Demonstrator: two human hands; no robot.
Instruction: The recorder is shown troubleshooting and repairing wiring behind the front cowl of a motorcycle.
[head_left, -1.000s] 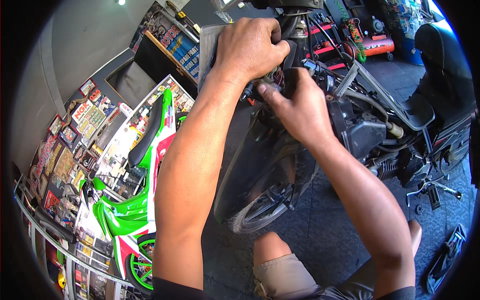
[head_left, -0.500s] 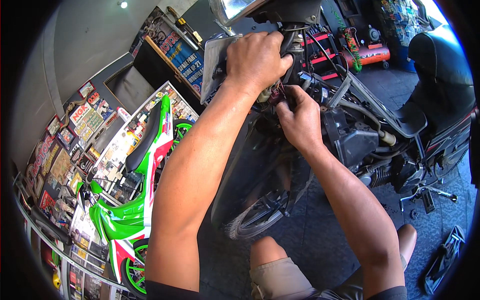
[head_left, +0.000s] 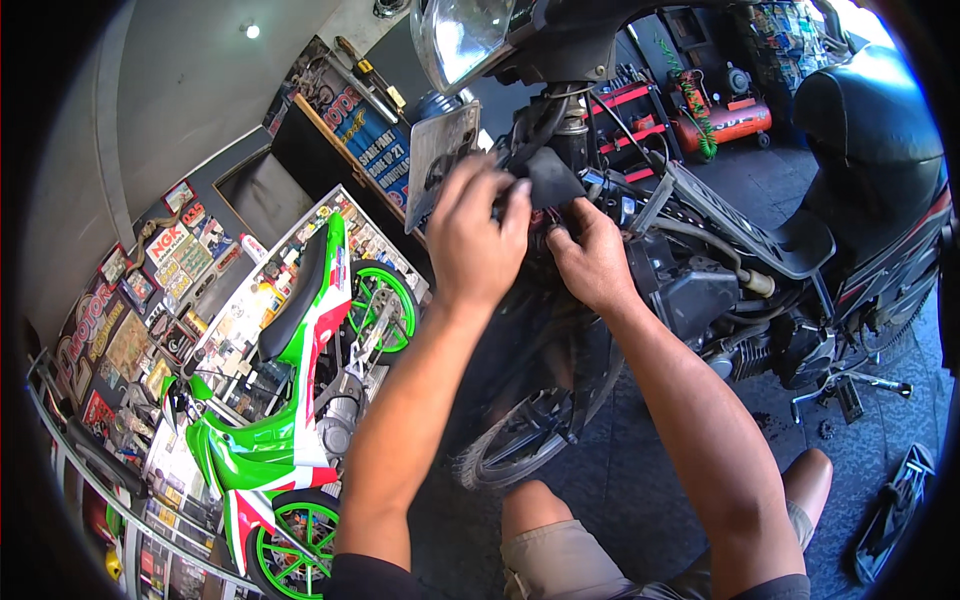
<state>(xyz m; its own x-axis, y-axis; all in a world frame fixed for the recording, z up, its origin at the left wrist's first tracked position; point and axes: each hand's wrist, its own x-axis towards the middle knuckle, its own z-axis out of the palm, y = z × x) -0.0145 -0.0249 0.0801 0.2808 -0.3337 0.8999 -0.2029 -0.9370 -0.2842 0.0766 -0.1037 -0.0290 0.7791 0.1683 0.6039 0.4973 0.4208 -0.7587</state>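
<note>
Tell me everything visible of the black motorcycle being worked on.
The black motorcycle stands front end nearest, black seat at picture right. A clear-lensed headlight sits above the front wheel. Engine and frame are exposed; surfaces look like plastic and metal. The right hand is at its front wiring; the left hand is blurred, its contact unclear.

At top centre, the headlight lens is shining, clear and glossy; the black flap below is looking matt. At left, green bodywork is gleaming like smooth plastic. At lower centre, cloth shorts are looking matt, while the floor at lower right is appearing rough.
</note>
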